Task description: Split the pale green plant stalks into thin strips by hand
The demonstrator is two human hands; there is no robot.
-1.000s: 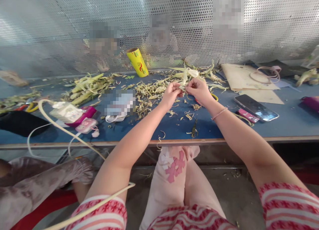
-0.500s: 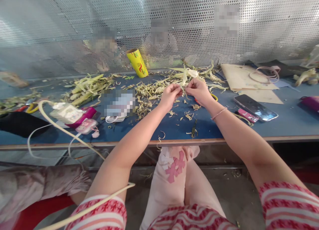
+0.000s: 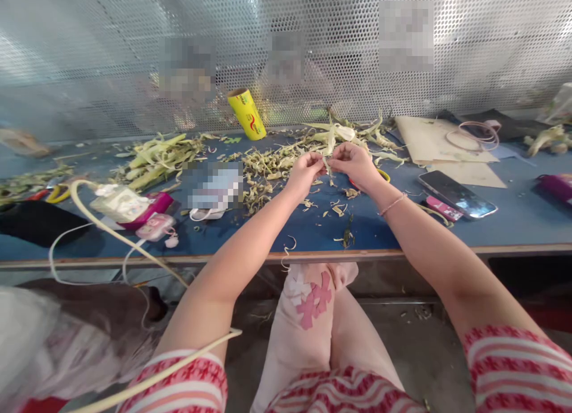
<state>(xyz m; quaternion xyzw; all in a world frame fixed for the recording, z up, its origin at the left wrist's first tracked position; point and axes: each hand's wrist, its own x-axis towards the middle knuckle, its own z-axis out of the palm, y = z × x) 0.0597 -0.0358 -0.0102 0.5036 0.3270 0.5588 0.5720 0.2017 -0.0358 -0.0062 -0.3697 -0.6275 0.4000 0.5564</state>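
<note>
My left hand [image 3: 305, 172] and my right hand [image 3: 354, 161] meet above the blue table [image 3: 513, 222], both pinching one thin pale green leaf strip [image 3: 326, 162] between their fingertips. Just behind the hands lies a heap of pale leaf strips [image 3: 272, 162] and longer leaves [image 3: 339, 133]. Small dry scraps [image 3: 338, 209] are scattered on the table below my hands.
A yellow roll [image 3: 246, 112] leans at the perforated metal screen [image 3: 111, 49]. A phone [image 3: 456, 193], a pink item [image 3: 442, 208] and brown paper sheets [image 3: 440, 140] lie to the right. Left are a leaf bundle [image 3: 156, 157], pink gadgets [image 3: 152, 213], white cord [image 3: 84, 234] and another person's sleeve [image 3: 67, 341].
My hands have stayed together on the strip with only slight finger shifts. The person at the lower left has moved, their sleeve now lower and blurred.
</note>
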